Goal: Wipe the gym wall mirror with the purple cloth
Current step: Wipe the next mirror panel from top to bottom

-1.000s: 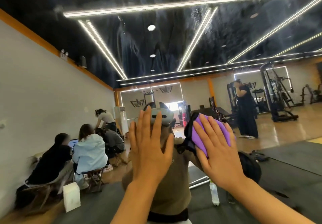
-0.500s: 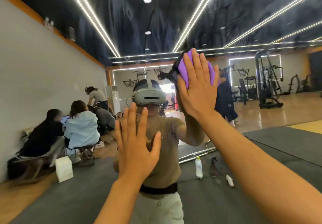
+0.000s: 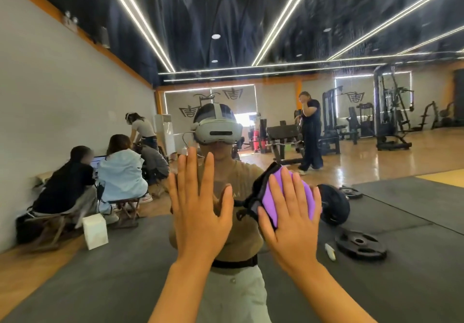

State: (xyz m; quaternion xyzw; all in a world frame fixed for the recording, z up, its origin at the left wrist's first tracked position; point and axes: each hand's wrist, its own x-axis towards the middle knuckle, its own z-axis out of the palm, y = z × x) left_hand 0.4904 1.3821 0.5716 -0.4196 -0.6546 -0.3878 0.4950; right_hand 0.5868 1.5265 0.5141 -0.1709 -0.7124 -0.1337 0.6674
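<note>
The gym wall mirror (image 3: pixel 226 33) fills the whole view and reflects me in a headset. My right hand (image 3: pixel 291 224) presses the purple cloth (image 3: pixel 268 198) flat against the glass at chest height, fingers spread over it. A dark edge of the cloth sticks out at its left. My left hand (image 3: pixel 200 212) lies flat on the glass just left of it, fingers apart, holding nothing. The two hands are a small gap apart.
Everything else is reflection. Several people sit on stools (image 3: pixel 120 172) along the left wall beside a white box (image 3: pixel 95 231). Weight plates (image 3: pixel 360 243) and a small bottle lie on the dark mat. A person (image 3: pixel 310 131) stands among gym machines (image 3: pixel 391 106).
My right hand slid the cloth down the glass from head height to chest height. My left hand stayed flat on the mirror, now beside the right.
</note>
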